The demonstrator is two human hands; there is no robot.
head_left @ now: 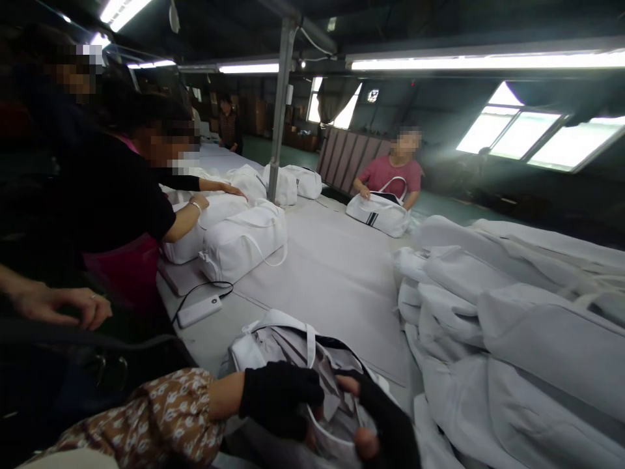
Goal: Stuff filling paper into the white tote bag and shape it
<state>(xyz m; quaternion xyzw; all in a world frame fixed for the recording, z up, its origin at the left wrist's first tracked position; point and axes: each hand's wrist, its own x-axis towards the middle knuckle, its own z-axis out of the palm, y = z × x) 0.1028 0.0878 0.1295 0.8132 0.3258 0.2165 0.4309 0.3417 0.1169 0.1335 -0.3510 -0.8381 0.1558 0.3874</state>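
An open white bag (pixel 273 335) with a grey lining and white strap handles lies on the table below me. My left hand (pixel 283 397), in a black fingerless glove, is over the bag's opening with its fingers curled down at the near rim; what they pinch is hidden. On the right side of the opening is my right hand (pixel 385 417), also in a black fingerless glove, its thumb and fingers spread apart around the lining and rim. A strap loop (pixel 311 345) stands up just beyond my left hand.
White bags (pixel 244 238) stand at the left, where a person in black leans over them. A power bank (pixel 199 311) with a cable lies nearer. Another person's hand (pixel 63 306) is at far left. White bags (pixel 537 339) are heaped right. Across the table (pixel 336 267), a person handles a striped bag (pixel 378 213).
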